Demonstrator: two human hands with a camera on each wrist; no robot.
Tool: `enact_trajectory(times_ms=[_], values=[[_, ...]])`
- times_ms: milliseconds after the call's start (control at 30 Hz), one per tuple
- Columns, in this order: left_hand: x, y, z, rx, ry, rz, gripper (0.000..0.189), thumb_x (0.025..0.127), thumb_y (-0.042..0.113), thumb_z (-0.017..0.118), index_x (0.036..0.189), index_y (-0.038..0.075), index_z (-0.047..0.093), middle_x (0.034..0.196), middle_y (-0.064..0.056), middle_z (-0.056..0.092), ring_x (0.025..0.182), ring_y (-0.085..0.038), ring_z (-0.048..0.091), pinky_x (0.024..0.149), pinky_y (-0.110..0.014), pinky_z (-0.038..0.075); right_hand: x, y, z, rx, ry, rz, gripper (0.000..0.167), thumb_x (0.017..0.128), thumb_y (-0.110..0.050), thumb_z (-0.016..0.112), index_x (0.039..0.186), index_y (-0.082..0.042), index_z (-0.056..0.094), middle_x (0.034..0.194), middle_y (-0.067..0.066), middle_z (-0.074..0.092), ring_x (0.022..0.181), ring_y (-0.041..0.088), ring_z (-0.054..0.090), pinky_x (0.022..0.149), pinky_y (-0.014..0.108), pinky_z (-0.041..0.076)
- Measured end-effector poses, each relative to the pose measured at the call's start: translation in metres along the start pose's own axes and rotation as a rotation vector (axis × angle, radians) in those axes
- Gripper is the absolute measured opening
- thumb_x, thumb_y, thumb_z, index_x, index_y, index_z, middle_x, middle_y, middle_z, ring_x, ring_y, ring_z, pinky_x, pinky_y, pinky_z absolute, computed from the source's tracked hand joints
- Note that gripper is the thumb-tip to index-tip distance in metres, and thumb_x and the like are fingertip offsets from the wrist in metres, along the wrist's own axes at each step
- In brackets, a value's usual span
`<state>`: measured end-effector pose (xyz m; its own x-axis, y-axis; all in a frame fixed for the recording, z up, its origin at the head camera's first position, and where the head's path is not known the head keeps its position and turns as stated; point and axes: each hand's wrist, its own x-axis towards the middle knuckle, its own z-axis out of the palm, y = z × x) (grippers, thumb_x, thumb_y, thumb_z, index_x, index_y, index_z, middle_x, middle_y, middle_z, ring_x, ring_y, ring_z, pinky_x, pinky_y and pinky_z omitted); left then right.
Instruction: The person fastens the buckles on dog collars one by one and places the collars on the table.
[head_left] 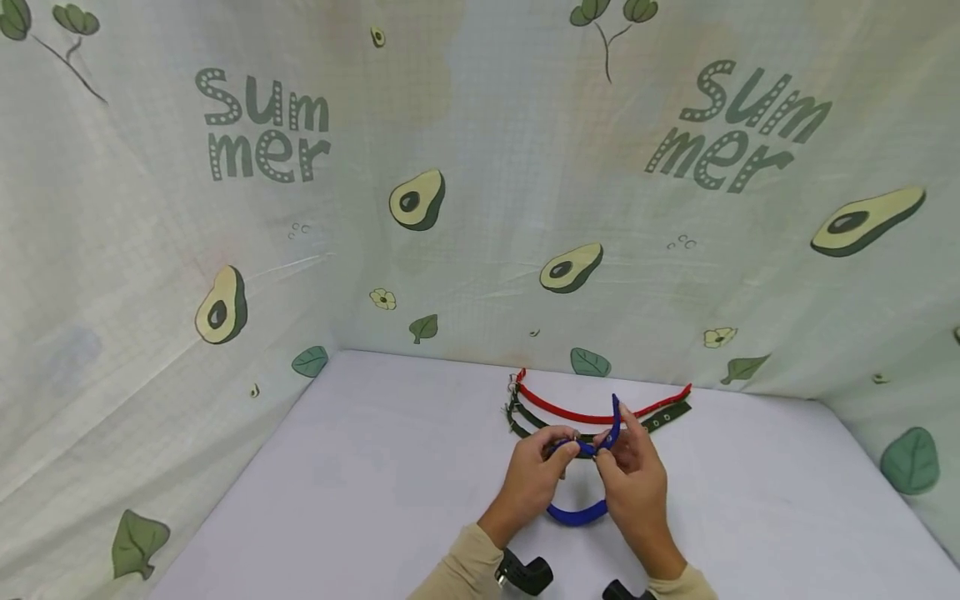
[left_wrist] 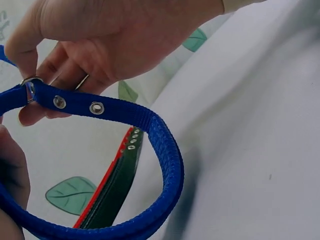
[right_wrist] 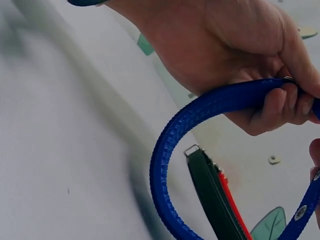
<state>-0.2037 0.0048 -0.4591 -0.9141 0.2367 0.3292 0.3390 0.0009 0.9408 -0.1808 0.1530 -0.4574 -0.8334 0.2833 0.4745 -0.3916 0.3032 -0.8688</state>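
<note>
A blue pet collar (head_left: 577, 515) is bent into a loop between both hands, its lower curve hanging toward the person. My left hand (head_left: 532, 475) pinches the collar near its metal fitting with thumb and fingers; in the right wrist view this left hand (right_wrist: 220, 55) grips the padded strap. My right hand (head_left: 636, 492) pinches the other strap part, whose tip points upward. In the left wrist view metal eyelets (left_wrist: 96, 108) show along the blue strap, and a metal loop (left_wrist: 31, 81) sits by the right hand's fingers. Fingers partly hide the fastening.
Beyond the hands, a red collar (head_left: 562, 412) and a dark green collar (head_left: 670, 414) with eyelets lie on the white table (head_left: 360, 467). Black wrist devices (head_left: 525, 575) sit below the forearms. A printed curtain (head_left: 480, 125) rises behind the table.
</note>
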Motion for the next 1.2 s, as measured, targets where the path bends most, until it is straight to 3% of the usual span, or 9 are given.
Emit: enact_trajectory(times_ms=[233,500,667,767,933,1200], values=[[0.001,0.003,-0.006,0.003,-0.004,0.032,0.023,0.101,0.017,0.061,0.119,0.004,0.067,0.097,-0.010,0.069,0.073,-0.007,0.056,0.062,-0.021,0.048,-0.006,-0.004,0.004,0.104,-0.003,-0.013,0.046,0.093,0.017,0.052,0.129,-0.008,0.065,0.107,0.015,0.065,0.093,0.010,0.068,0.080,0.019,0.054],[0.003,0.003,-0.007,-0.018,-0.003,0.033,0.025,0.101,0.017,0.061,0.122,0.003,0.067,0.097,-0.009,0.069,0.073,-0.008,0.057,0.062,-0.020,0.047,-0.006,-0.003,0.003,0.080,-0.006,-0.026,0.029,0.100,0.003,0.055,0.124,-0.009,0.068,0.104,0.018,0.067,0.092,0.014,0.069,0.080,0.019,0.054],[0.005,0.005,-0.006,-0.058,0.014,0.008,0.026,0.101,0.015,0.061,0.122,0.001,0.066,0.090,-0.010,0.066,0.072,-0.008,0.057,0.060,-0.020,0.045,-0.003,-0.006,0.002,0.057,-0.001,-0.045,0.030,0.101,0.003,0.054,0.123,-0.009,0.069,0.104,0.013,0.066,0.080,0.013,0.071,0.068,0.022,0.057],[0.005,0.006,-0.005,-0.058,0.019,0.015,0.025,0.101,0.015,0.062,0.122,0.002,0.066,0.090,-0.010,0.065,0.073,-0.008,0.057,0.060,-0.019,0.045,-0.002,-0.016,0.003,-0.009,0.020,-0.110,0.033,0.098,0.011,0.052,0.119,-0.006,0.071,0.101,0.011,0.065,0.071,0.011,0.067,0.061,0.018,0.053],[0.004,0.007,-0.003,-0.053,0.014,0.032,0.024,0.101,0.019,0.062,0.121,0.006,0.067,0.095,-0.006,0.068,0.075,-0.009,0.057,0.061,-0.019,0.045,-0.003,-0.030,0.005,-0.091,0.067,-0.217,0.033,0.094,0.018,0.051,0.114,0.002,0.073,0.098,0.011,0.062,0.069,0.013,0.055,0.058,0.013,0.046],[0.001,0.007,-0.003,-0.044,0.035,0.042,0.025,0.101,0.018,0.063,0.120,0.003,0.066,0.095,-0.005,0.069,0.075,-0.016,0.060,0.061,-0.023,0.049,-0.002,-0.002,0.006,-0.107,0.053,-0.222,0.034,0.097,0.011,0.054,0.115,-0.007,0.076,0.103,0.002,0.061,0.069,0.011,0.061,0.059,0.015,0.051]])
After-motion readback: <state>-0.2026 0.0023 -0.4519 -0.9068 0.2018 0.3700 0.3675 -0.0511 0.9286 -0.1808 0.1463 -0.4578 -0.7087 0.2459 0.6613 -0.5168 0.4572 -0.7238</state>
